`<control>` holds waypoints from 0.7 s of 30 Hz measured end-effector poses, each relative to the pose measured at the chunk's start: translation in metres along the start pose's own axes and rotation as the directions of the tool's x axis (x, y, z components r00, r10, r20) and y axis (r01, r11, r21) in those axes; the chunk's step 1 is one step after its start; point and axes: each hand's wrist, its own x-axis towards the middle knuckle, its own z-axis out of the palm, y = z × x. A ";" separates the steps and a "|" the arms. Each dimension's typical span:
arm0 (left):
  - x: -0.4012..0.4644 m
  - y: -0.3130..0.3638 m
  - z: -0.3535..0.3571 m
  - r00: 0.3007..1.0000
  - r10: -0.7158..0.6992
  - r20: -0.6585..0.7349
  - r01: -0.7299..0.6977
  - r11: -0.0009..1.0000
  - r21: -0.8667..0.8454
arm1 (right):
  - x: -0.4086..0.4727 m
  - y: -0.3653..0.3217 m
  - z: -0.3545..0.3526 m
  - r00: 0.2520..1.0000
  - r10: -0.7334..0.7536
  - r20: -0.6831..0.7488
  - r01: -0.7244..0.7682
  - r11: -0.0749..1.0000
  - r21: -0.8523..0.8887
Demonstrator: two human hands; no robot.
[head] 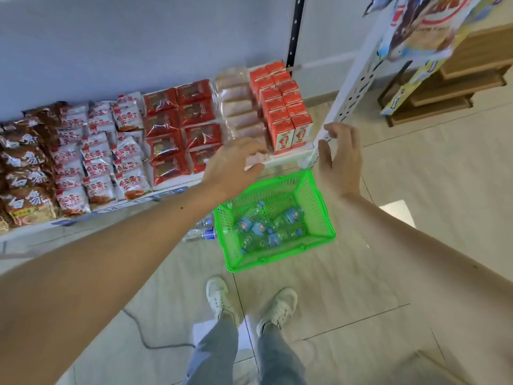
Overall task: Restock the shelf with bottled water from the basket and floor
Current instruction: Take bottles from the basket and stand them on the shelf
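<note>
A green plastic basket (319, 215) stands on the tiled floor below the shelf, with several small water bottles (261, 227) with blue caps and labels lying inside. Two more bottles (200, 234) lie on the floor just left of the basket. Above it, my left hand (231, 166) hovers with fingers spread, holding nothing, near the shelf's front edge. My right hand (340, 158) is held out open too, beside the shelf's white end post, empty.
The white shelf (288, 159) carries snack packets (97, 159), red wrapped cakes (180, 129), clear packs and red cartons (283, 112). A perforated white upright (352, 87) is at the right. A wooden rack (455, 76) stands far right. A dark cable (141, 334) crosses the floor near my feet.
</note>
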 end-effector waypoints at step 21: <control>-0.034 -0.314 0.388 0.752 -0.565 0.339 0.619 0.783 -0.068 | -0.184 0.303 0.370 0.506 0.616 0.603 -0.554 0.769 -0.321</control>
